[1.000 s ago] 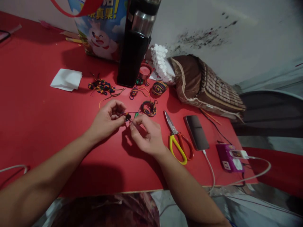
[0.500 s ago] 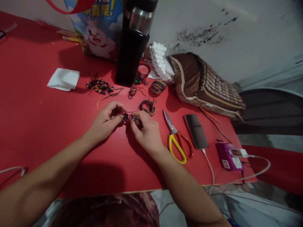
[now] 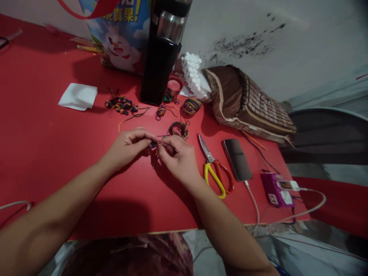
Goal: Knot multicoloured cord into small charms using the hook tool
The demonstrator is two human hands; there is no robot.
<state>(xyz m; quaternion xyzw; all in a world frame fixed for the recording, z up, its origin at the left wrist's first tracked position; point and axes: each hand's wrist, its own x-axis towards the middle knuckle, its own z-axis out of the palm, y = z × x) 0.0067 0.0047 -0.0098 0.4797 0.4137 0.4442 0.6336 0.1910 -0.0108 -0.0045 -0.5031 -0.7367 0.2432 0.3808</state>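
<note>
My left hand pinches a small knotted piece of multicoloured cord, mostly hidden under the fingers. Right beside it, the thumb and fingertips of my right hand are closed on a strand of the same cord. A thin loose end hangs below, between the two hands. Behind my right hand lies a loose coil of dark multicoloured cord, and a wound ball of cord sits farther back. Beyond my left hand rests a clump of knotted cord with trailing ends.
Scissors with yellow and red handles lie right of my hands, beside a phone on a white cable. A purple box holds a plug. At the back stand a dark bottle and a printed bag. White paper lies left.
The fingers of my left hand have stretched forward over the knotted cord, touching my right fingertips. An orange strand now shows hanging below. The objects on the table stay put.
</note>
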